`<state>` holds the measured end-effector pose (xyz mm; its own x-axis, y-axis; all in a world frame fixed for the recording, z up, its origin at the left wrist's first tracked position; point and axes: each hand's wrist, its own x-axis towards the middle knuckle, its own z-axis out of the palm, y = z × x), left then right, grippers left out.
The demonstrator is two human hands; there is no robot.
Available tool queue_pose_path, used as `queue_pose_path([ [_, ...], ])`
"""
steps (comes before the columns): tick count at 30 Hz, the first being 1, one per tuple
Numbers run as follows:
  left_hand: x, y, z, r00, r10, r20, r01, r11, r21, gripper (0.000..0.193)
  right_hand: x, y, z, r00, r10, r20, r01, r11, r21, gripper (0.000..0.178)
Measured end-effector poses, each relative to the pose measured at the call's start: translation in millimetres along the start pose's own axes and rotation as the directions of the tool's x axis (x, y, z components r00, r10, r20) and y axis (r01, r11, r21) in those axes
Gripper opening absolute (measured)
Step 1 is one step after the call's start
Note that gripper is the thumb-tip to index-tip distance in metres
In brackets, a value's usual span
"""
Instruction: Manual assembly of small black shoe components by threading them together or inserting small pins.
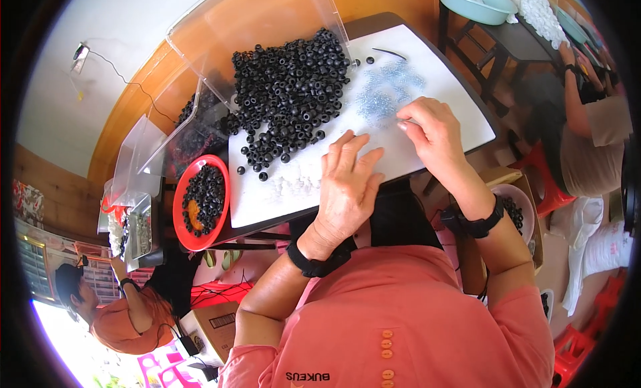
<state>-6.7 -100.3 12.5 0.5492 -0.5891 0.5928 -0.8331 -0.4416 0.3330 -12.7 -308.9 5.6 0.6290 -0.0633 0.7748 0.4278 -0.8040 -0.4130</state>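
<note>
— Silvery-blue small metal screws (389, 89) lie scattered on the white rectangular board (441, 74), on its far right part, just beside the big heap of black rubber ring grommets (290, 91).

— And the hands?

— Right hand (435, 135) rests at the near edge of the screw patch, fingertips (405, 124) pinched together on something small; too tiny to tell what. Left hand (348, 182) lies flat and open on the board's near edge, fingers spread, holding nothing. Both wrists wear black bands.

— What else sits around?

— Left of the board, a round red plastic plate (182, 208) carries more black grommets. Behind the heap stands a clear plastic bin (267, 14) tipped on its side, with another clear container (133, 164) farther left. Far right, another person (591, 134) sits by a dark table bearing a pale green basin (477, 4).
</note>
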Motion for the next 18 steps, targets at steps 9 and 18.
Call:
queue_pose_path([
  [9, 9.7, -63.3, -27.2, 0.982, -0.068, -0.174, 0.123, 0.935, 0.332, 0.019, -13.6, -44.0, 25.3, 0.972, -0.119, 0.201, 0.046, 0.940, 0.338, 0.011],
  [18, 33.1, -80.8, -14.7, 0.997, -0.059, 0.058, 0.018, 0.841, 0.541, 0.016, 2.5, -39.9, 48.5, 0.992, 0.051, 0.115, -0.079, 0.965, 0.249, 0.011],
])
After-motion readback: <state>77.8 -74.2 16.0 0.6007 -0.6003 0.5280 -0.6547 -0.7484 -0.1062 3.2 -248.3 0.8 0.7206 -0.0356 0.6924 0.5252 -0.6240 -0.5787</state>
